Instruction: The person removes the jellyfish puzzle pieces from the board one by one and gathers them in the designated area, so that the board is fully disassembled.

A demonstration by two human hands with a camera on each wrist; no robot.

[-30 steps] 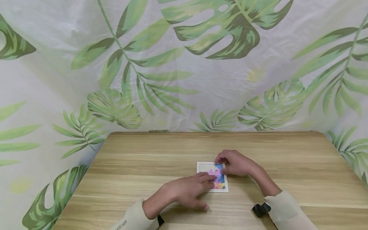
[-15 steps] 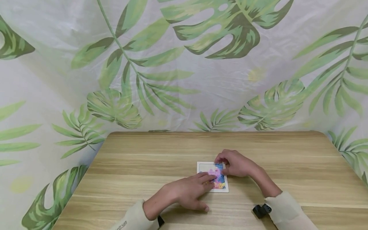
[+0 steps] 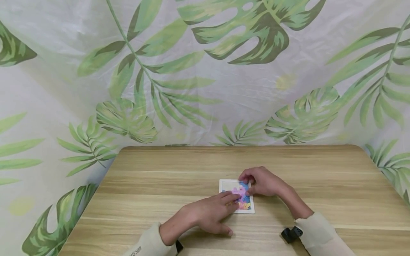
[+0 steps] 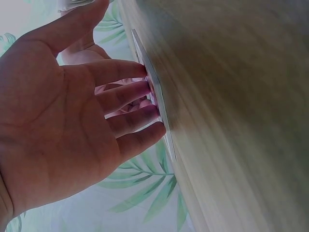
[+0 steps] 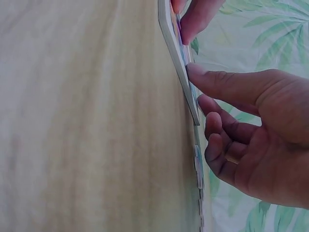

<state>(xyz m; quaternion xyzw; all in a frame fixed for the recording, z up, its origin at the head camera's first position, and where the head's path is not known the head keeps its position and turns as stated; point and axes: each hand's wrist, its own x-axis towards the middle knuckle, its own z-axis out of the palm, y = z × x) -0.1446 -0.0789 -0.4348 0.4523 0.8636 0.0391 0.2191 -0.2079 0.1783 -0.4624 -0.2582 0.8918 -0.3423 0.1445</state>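
The picture board [image 3: 245, 202] is laid on the bench [image 3: 160, 181], beneath the left hand's [image 3: 209, 214] extended, slightly parted fingertips. Its right side is touched by the right hand's [image 3: 264, 182] thumb — the other fingers are curled, and whether anything is pinched cannot be told. A thin, roughly square panel is seen, white-bordered and brightly printed; the bench is surfaced in pale wood grain.
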